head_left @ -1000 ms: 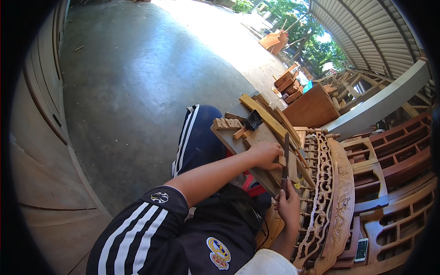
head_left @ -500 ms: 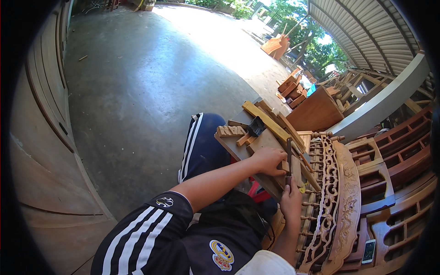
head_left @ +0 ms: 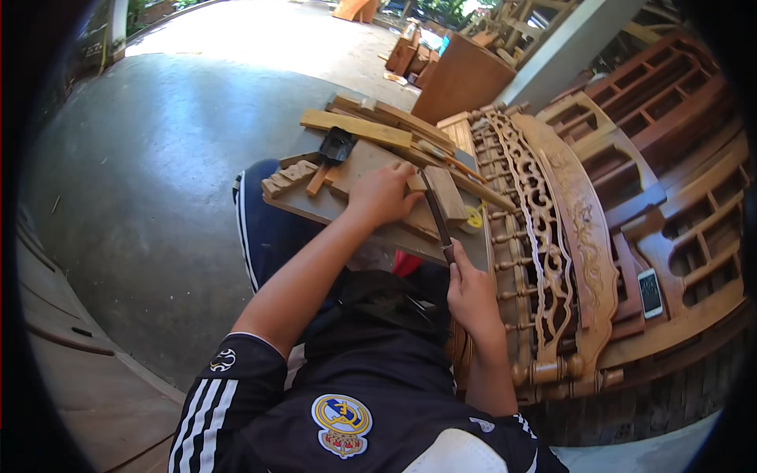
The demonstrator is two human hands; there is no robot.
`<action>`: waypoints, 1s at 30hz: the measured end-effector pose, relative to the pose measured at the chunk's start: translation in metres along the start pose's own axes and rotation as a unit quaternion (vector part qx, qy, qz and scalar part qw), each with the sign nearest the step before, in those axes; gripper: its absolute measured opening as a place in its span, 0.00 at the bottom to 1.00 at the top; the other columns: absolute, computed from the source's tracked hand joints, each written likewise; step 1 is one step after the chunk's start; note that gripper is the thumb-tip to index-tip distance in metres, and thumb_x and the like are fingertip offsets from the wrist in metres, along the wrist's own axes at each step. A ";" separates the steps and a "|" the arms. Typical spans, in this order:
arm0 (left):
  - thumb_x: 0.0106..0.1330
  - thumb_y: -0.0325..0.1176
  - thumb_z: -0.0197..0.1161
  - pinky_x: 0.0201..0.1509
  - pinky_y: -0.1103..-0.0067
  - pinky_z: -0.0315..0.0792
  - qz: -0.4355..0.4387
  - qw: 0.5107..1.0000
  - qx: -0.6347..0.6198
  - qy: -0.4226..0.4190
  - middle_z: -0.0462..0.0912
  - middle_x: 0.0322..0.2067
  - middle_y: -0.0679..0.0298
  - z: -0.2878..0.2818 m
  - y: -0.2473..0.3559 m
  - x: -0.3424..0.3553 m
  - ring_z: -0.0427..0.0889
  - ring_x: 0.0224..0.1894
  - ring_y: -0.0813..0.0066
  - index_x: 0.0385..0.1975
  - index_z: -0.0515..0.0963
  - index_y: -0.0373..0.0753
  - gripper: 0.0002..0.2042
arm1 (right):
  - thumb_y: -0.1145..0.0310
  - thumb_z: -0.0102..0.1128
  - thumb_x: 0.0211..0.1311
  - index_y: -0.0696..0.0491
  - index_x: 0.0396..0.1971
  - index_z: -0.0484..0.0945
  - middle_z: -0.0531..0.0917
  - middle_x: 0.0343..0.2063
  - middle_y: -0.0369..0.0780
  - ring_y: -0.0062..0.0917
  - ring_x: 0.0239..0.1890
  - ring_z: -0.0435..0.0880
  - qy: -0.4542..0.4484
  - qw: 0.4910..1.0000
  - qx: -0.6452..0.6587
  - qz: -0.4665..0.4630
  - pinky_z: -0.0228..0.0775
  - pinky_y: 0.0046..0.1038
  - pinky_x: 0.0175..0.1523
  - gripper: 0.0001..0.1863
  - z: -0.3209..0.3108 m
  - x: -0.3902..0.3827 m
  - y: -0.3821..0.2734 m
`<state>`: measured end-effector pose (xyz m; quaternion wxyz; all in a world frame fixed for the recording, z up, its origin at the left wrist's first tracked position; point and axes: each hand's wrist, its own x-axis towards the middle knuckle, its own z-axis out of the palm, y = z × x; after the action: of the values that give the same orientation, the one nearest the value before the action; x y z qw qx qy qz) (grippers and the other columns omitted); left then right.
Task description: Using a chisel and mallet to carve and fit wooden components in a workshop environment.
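My right hand (head_left: 473,292) is closed around the handle end of a long, dark, flat file (head_left: 438,214), which slants up and away from me. Fingers curled, my left hand (head_left: 382,193) presses a small pale wood block (head_left: 415,183) down on a flat board (head_left: 369,160), right beside the file's far end. Just right of the file lies a thicker wood block (head_left: 446,195). These rest on a low grey work surface (head_left: 293,206) in front of my knees. Beyond my left hand sits a boxy black tool head (head_left: 337,145) with a wooden handle.
Wood strips (head_left: 355,128) lie along the work surface's far side, and a notched wood piece (head_left: 289,178) at its left corner. A small yellow item (head_left: 474,217) is near the right edge. Carved furniture panels (head_left: 572,189) stand close on the right, with a phone (head_left: 650,293) on one.
My view has swung to the right, so the scene sits further left. The file is still in my right hand, now at more of a slant, and my left hand remains on the block.
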<state>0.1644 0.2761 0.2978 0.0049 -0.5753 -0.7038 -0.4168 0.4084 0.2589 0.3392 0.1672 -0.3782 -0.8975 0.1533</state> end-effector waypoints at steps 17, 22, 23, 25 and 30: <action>0.62 0.49 0.69 0.53 0.63 0.76 -0.009 1.000 0.027 0.009 0.82 0.49 0.54 0.010 0.000 0.005 0.81 0.52 0.51 0.48 0.76 0.38 0.23 | 0.77 0.44 0.67 0.57 0.58 0.69 0.83 0.31 0.61 0.58 0.39 0.83 0.027 0.998 0.063 0.000 0.73 0.52 0.47 0.20 0.002 -0.010 0.009; 0.62 0.48 0.70 0.54 0.63 0.75 0.021 1.000 0.017 -0.003 0.82 0.48 0.53 0.008 -0.008 0.010 0.81 0.52 0.50 0.48 0.76 0.37 0.23 | 0.78 0.47 0.64 0.58 0.60 0.68 0.83 0.31 0.60 0.58 0.39 0.83 0.015 0.998 0.047 0.041 0.74 0.52 0.47 0.23 -0.001 -0.011 0.010; 0.61 0.47 0.70 0.54 0.63 0.75 0.034 0.999 0.007 0.002 0.82 0.47 0.52 0.008 -0.010 0.011 0.80 0.51 0.50 0.47 0.76 0.36 0.23 | 0.78 0.47 0.64 0.59 0.62 0.67 0.83 0.31 0.60 0.56 0.39 0.84 0.007 1.000 0.029 0.005 0.74 0.51 0.47 0.25 0.003 0.002 0.011; 0.61 0.45 0.71 0.53 0.63 0.74 0.051 0.999 -0.006 0.002 0.82 0.46 0.49 0.008 -0.012 0.011 0.81 0.51 0.48 0.46 0.76 0.35 0.22 | 0.78 0.47 0.63 0.60 0.64 0.66 0.83 0.31 0.60 0.55 0.39 0.84 0.005 0.999 0.020 -0.025 0.75 0.50 0.48 0.26 0.004 0.024 0.007; 0.60 0.43 0.73 0.53 0.63 0.74 0.060 0.998 -0.034 0.008 0.83 0.44 0.47 0.004 -0.016 0.010 0.81 0.50 0.47 0.46 0.76 0.35 0.22 | 0.78 0.49 0.61 0.62 0.67 0.63 0.85 0.34 0.57 0.50 0.41 0.86 -0.057 0.996 -0.065 0.012 0.79 0.45 0.48 0.31 0.004 0.071 0.000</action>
<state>0.1500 0.2863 0.2910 0.0159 -0.6131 -0.6534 -0.4436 0.3595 0.3104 0.3484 0.0891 -0.3899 -0.9090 0.1176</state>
